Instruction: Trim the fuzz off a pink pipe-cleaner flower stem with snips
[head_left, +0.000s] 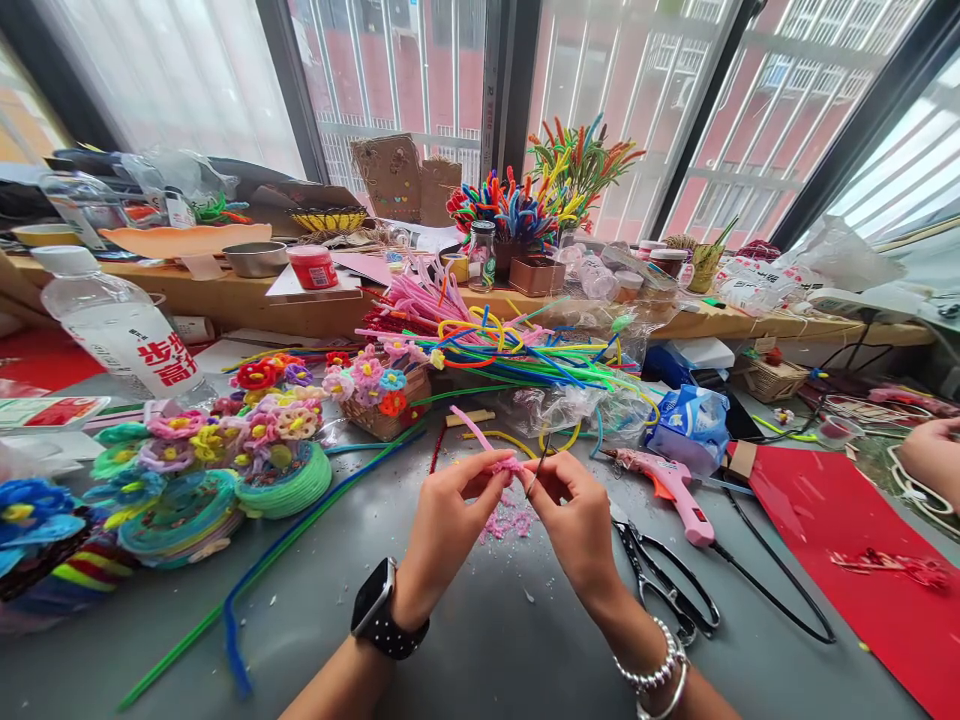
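Note:
My left hand, with a smartwatch on its wrist, pinches a pink pipe cleaner whose free end points up and left. My right hand is closed on a thin dark metal tool, its kind partly hidden by the fingers. Both hands' fingertips meet close together at the pink fuzzy piece. Pink fluffy trimmings lie on the grey table just below them. To the right of my right hand are black-handled scissors and a pink hot glue gun.
Pipe-cleaner flower baskets stand at left beside a water bottle. A heap of long pipe cleaners lies ahead. Red sheets cover the right side, where another person's hand shows. A cluttered ledge runs below the windows.

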